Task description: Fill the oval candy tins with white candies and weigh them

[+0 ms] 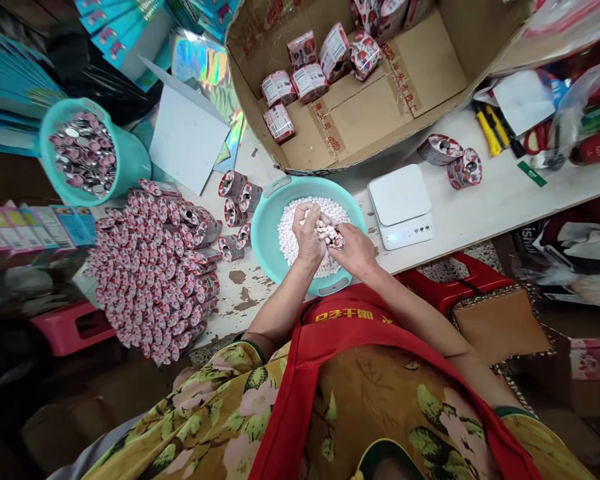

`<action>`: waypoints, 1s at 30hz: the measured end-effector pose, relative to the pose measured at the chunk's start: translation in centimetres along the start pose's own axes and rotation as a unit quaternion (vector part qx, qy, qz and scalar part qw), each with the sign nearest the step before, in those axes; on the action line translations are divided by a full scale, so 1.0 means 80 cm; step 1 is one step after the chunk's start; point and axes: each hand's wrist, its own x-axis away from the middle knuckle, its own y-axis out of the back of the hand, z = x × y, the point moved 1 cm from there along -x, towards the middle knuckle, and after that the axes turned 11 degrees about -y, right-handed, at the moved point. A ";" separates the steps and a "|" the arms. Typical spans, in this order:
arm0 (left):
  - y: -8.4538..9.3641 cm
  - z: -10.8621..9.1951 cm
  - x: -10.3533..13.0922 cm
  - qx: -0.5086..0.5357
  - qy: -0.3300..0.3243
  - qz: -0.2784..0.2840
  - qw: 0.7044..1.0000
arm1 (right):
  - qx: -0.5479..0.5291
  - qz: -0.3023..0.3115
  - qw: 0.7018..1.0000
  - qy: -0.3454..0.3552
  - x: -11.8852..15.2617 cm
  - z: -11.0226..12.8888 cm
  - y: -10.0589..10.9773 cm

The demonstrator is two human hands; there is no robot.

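Note:
A teal basin (267, 250) on the table holds many small white pieces (293, 223). Over it, my left hand (309, 233) is curled around a handful of those pieces. My right hand (355, 248) meets it from the right, its fingers wrapped round a small printed tin (337, 241). The tin's opening is against the pieces in my left hand. To the basin's right stands a white scale (401, 200) with nothing on its plate. Several printed tins (233, 183) stand just left of the basin.
An open cardboard box (380, 117) with wrapped tins lies beyond the basin. A large stack of tins (155, 273) is at left, below a teal bucket (130, 163) of lids. Two tin packs (440, 149), a yellow cutter (489, 132) and red scissors (534, 139) lie at right.

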 end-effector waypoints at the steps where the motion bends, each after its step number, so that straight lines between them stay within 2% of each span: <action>1: 0.000 0.000 -0.002 -0.006 0.000 -0.004 1.000 | -0.001 0.003 1.000 -0.002 -0.001 0.001 0.000; 7: 0.005 0.000 -0.004 -0.007 0.018 -0.007 1.000 | -0.013 -0.012 1.000 -0.004 -0.005 0.004 0.001; 12: 0.004 0.003 -0.006 -0.009 -0.010 -0.012 1.000 | 0.002 -0.008 1.000 0.003 -0.007 0.006 0.003; 23: -0.002 -0.002 -0.013 -0.039 -0.009 -0.022 0.999 | -0.040 -0.014 0.999 0.010 -0.012 0.011 0.004; 30: 0.002 -0.004 -0.011 -0.038 -0.003 -0.003 0.999 | -0.101 -0.019 0.995 0.021 -0.014 0.007 0.000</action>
